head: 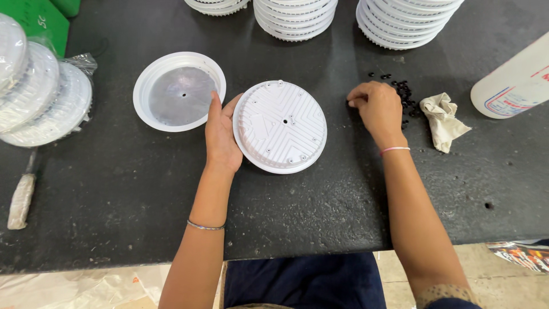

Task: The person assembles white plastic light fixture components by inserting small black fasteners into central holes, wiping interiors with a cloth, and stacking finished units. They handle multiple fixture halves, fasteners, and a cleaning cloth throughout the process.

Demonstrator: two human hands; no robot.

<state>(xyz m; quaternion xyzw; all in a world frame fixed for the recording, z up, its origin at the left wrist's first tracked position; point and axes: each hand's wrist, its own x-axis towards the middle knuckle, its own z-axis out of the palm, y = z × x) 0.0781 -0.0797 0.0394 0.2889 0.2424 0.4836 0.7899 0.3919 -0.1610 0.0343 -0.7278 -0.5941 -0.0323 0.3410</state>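
**Two hands at a white ribbed disc on the dark worktop**

Nearest the camera, two bare forearms reach up from the near edge of the worktop (114,206), a thin bangle on the left wrist and a pink band on the right. The left hand (222,134) lies flat and open against the left rim of a round white disc (280,126), steadying it rather than gripping it. The right hand (376,106) has its fingertips pinched together at a scatter of small black screws (405,91); whether it has one between them I cannot tell.

The step in hand looks like fetching a screw for the disc. Seating one would call for a fine pinch and careful aim at one of the small holes.

The disc lies ribbed side up, with a maze-like raised pattern, a centre hole and small holes near its edge. Just left of it lies a white ring with a grey inner plate (179,91). A crumpled cloth (443,120) and a white bottle (514,80) lie right of the screws; stacks of white discs (294,17) stand at the far edge.
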